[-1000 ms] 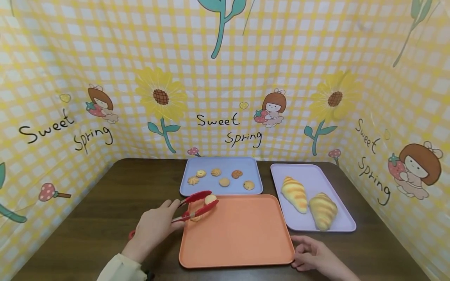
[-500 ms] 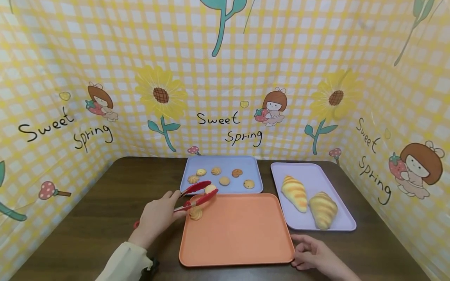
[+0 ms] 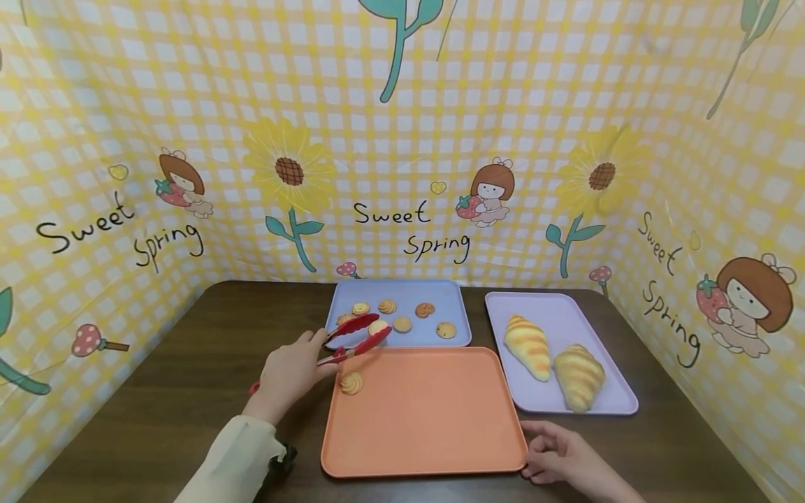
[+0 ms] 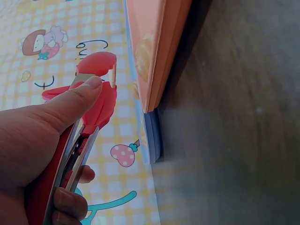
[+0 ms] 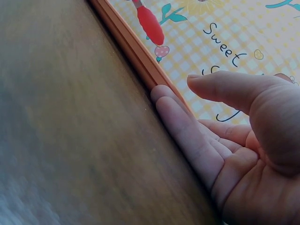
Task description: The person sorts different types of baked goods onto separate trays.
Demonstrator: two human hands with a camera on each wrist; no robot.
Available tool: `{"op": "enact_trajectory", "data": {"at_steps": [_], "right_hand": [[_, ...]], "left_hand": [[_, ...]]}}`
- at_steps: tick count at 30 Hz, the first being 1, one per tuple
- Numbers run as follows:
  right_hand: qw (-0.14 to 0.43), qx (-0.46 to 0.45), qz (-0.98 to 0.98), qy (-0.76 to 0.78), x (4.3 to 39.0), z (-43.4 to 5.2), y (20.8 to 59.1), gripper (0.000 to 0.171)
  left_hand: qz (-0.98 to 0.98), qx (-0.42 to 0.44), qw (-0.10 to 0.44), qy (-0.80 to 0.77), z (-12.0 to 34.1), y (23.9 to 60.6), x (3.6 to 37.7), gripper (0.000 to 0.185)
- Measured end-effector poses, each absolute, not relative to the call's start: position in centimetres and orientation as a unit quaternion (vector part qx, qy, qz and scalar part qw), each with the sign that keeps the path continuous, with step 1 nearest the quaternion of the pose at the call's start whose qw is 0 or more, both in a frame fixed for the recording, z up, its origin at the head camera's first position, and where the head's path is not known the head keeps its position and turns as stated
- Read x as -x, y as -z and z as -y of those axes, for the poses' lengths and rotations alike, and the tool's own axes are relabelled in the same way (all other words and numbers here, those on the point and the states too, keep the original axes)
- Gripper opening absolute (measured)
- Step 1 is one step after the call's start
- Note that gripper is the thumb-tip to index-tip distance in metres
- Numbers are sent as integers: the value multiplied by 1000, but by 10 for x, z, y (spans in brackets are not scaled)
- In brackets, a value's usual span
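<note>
My left hand [image 3: 286, 374] grips a pair of red-tipped tongs [image 3: 371, 342] from the left. A small round pale cookie [image 3: 378, 326] is pinched between the tong tips, over the front part of the blue tray [image 3: 434, 293]. In the left wrist view, the thumb lies along the tongs [image 4: 101, 105] and the fingers curl underneath. One swirled cookie [image 3: 351, 383] lies in the far left corner of the orange tray [image 3: 434, 412]. At that tray's near right corner is my right hand [image 3: 560, 454]. Its fingers [image 5: 183, 126] rest along the tray's side, thumb held apart.
Several cookies, including a swirled one [image 3: 386, 307] and a brown one [image 3: 424, 309], lie on the blue tray behind the orange one. To the right, a lilac tray [image 3: 534, 304] bears two croissant-shaped breads [image 3: 527, 346]. A yellow checked cloth [image 3: 402, 154] surrounds the dark table [image 3: 170, 391].
My left hand has moved the tongs and pinched cookie away from me, from over the orange tray to over the blue one, uncovering the swirled cookie. My right hand stays put.
</note>
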State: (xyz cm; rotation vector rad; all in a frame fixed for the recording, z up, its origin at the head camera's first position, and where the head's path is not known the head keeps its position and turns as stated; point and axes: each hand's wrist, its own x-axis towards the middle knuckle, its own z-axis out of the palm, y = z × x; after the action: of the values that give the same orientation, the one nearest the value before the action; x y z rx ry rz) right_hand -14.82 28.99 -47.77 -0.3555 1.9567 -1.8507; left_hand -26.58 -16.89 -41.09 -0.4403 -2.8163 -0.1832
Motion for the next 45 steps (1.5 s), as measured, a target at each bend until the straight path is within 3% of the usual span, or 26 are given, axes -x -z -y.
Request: {"op": "enact_trajectory", "data": {"at_steps": [24,31,45], "right_hand": [[213,145,-694,672,147,-291,481,62],[205,154,-693,674,146,-291,485,62],[205,166,-685,679,148,-292,482,62]], "left_hand": [[986,124,75,78,165,421,298,74],[985,127,80,86,166,426,303,69],[985,113,73,104,168,431,306,79]]}}
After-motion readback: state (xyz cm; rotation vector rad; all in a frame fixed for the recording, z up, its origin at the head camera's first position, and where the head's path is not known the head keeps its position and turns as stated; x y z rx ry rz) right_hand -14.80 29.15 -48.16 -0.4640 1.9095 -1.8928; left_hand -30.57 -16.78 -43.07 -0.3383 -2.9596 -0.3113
